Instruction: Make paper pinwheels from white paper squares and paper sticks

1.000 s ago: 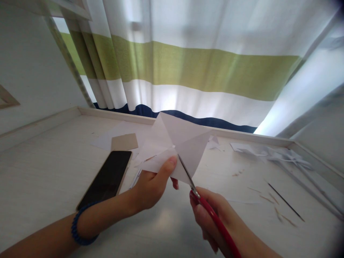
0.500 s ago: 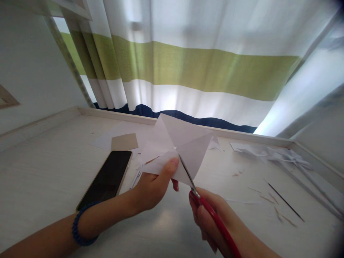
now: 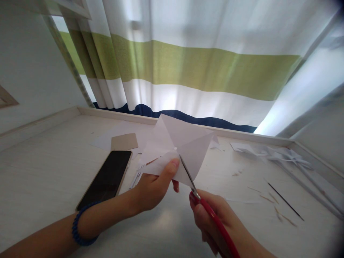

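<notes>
A creased white sheet of paper (image 3: 188,136) is held up over the table, with fold lines meeting near a small hole at its middle. My left hand (image 3: 156,186) pinches its lower edge, thumb on top and the other fingers mostly hidden beneath. One slit shows on the paper's left side. In my right hand (image 3: 212,218) are red-handled scissors (image 3: 220,229), their blades lying along the lower right part of the paper and the tip close to the middle, beside my left thumb. The fingers of my right hand wrap round the handles.
Left of the paper lies a black phone (image 3: 107,179), with a tan card (image 3: 124,142) behind it. To the right are a thin dark stick (image 3: 286,201) and several broken wooden bits (image 3: 288,219). Folded white paper pieces (image 3: 271,154) rest by the table's raised right edge. A striped curtain (image 3: 188,68) hangs behind.
Both hands, the paper and the scissors hold nearly the same position. The scissor handles look slightly closer together, and the view has shifted a little.
</notes>
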The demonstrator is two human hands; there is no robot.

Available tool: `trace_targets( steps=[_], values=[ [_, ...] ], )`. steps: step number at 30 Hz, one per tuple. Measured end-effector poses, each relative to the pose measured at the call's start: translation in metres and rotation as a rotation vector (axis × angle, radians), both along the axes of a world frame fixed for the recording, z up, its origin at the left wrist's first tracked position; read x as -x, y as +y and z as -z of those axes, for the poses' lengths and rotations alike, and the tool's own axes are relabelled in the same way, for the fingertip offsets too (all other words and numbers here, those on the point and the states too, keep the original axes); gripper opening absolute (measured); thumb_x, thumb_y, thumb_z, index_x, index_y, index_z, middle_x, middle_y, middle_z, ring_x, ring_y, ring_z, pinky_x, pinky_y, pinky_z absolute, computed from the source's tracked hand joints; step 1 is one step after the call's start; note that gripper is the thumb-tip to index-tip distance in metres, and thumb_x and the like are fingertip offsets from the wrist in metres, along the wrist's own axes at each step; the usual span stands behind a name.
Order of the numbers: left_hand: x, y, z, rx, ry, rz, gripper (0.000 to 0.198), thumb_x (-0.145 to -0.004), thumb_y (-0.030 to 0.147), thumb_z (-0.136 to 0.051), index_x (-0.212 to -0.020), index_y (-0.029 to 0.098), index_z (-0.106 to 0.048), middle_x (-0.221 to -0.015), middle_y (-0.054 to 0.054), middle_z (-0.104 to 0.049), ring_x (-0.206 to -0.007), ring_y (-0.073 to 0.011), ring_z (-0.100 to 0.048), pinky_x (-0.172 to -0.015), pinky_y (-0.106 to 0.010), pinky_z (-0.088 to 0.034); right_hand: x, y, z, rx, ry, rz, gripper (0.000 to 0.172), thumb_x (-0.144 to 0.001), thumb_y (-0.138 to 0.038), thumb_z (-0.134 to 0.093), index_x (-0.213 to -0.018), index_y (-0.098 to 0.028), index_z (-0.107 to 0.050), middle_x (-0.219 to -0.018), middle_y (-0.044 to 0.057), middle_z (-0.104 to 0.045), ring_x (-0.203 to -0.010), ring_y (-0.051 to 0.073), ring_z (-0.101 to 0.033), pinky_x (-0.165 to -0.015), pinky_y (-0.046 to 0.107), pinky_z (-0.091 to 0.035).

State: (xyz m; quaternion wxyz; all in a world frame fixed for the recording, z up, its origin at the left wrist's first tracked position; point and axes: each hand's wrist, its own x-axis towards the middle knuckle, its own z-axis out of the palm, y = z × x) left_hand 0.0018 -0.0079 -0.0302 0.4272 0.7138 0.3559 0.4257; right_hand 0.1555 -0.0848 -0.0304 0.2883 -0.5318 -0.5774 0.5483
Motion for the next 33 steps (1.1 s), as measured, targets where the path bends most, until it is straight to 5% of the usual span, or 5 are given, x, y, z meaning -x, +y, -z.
trace_targets(
  steps=[20,33],
  values=[
    [0.0,0.001,0.001,0.005,-0.015,0.004,0.047,-0.088,0.028,-0.035,-0.047,0.015,-0.052,-0.044,0.004,-0.055,-0.046,-0.0073,-0.055,-0.058,-0.018,-0.045,0.002,0.001,0.002,-0.078,-0.101,0.011,0.035,-0.081,-0.047,-0.043,-0.061,-0.019,-0.036,-0.05,-0.006,-0.037,-0.046,0.006,-0.039,-0.043,0.018,-0.03],
    [0.0,0.0,-0.005,-0.002,-0.004,-0.001,0.048,-0.088,0.029,-0.034,-0.045,0.015,-0.052,-0.043,0.004,-0.054,-0.046,-0.007,-0.054,-0.059,-0.018,-0.043,0.003,-0.001,-0.015,-0.013,-0.108,0.012,0.023,-0.079,-0.037,-0.047,-0.067,-0.019,-0.041,-0.054,-0.007,-0.038,-0.046,0.007,-0.039,-0.044,0.02,-0.032]
  ],
)
